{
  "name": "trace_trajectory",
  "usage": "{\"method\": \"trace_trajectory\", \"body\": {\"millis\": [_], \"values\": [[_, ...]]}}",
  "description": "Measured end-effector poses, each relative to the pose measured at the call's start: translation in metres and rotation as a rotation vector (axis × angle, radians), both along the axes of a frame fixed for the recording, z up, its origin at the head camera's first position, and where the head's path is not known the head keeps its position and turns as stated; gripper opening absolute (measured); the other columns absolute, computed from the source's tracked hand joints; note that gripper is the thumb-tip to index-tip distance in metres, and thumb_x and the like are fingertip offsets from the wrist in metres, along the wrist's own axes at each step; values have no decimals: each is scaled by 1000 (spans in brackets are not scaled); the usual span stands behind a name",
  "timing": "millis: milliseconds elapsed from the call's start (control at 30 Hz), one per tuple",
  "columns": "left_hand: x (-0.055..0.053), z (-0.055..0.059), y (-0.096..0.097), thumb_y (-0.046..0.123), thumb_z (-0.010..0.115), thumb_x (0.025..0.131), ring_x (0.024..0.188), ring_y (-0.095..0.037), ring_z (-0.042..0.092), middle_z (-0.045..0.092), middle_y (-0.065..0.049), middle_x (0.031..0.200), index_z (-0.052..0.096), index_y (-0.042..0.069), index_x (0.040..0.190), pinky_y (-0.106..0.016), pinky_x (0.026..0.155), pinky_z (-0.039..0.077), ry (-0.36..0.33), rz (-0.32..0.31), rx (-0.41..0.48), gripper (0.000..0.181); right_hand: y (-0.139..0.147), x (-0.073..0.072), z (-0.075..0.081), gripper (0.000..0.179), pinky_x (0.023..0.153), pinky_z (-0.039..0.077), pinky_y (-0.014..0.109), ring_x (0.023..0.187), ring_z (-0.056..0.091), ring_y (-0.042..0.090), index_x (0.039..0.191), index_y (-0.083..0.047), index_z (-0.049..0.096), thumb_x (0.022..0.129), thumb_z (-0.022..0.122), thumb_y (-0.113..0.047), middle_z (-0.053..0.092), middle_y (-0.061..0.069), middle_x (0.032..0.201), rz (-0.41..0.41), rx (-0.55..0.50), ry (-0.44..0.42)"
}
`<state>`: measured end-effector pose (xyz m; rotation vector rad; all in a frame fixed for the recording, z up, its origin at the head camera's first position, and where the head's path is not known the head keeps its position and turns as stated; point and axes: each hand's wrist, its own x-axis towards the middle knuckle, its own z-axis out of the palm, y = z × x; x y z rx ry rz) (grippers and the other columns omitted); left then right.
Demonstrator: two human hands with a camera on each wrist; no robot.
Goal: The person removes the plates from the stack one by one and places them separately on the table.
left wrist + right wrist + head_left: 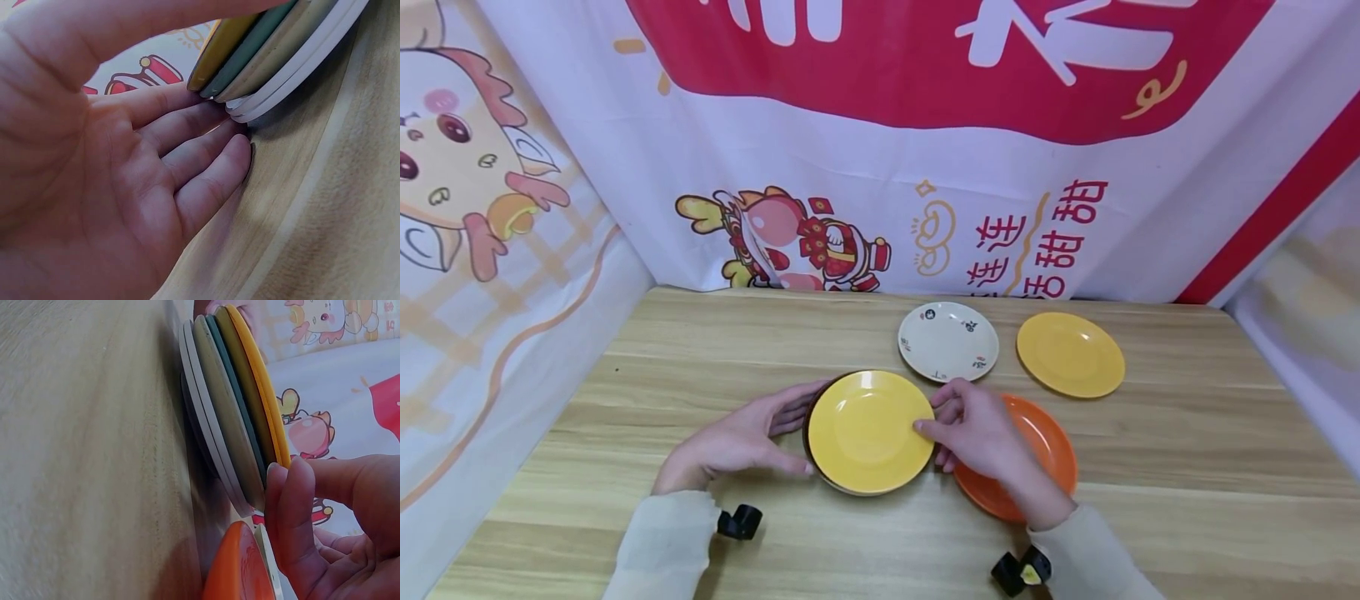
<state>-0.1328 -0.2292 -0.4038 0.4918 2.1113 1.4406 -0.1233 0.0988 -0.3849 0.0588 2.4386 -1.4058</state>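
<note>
Printed cloth point(850, 142) hangs beyond the wooden desk point(685, 350). Head view: a yellow plate point(871, 425) tops a plate stack point(871, 458), left of an orange plate point(1048, 446). Left wrist view: the left hand point(119, 175), fingers extended, touches the stack. Right wrist view: the right hand point(376, 531) pinches the yellow plate's rim.

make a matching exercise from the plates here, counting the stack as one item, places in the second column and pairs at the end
1. stack of round plates topped by a glossy yellow one
2. round white plate with small printed motifs
3. glossy round orange plate
4. single round yellow plate

A. farthest right in the head view
B. between the left hand and right hand
C. crossed by the right forearm in the head view
D. at the back, just left of item 4

Pairs: 1-B, 2-D, 3-C, 4-A
</note>
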Motion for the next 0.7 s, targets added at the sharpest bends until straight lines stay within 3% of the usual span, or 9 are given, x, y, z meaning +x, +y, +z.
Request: {"method": "trace_trajectory", "body": {"millis": [367,700], "values": [[0,0,0,14,93,81,163,-38,32,36,-10,176,33,17,170,-59,135,25,14,-8,4,107,10,-5,2,35,58,63,29,64,69,21,123,-7,64,95,84,-17,71,11,93,-32,-53,-22],[1,-1,-1,15,92,81,163,-41,31,34,-12,176,31,15,170,-61,134,23,38,-20,7,108,21,-9,1,36,66,66,29,69,68,20,125,-3,65,97,82,-18,72,12,96,-31,-187,-87]]}}
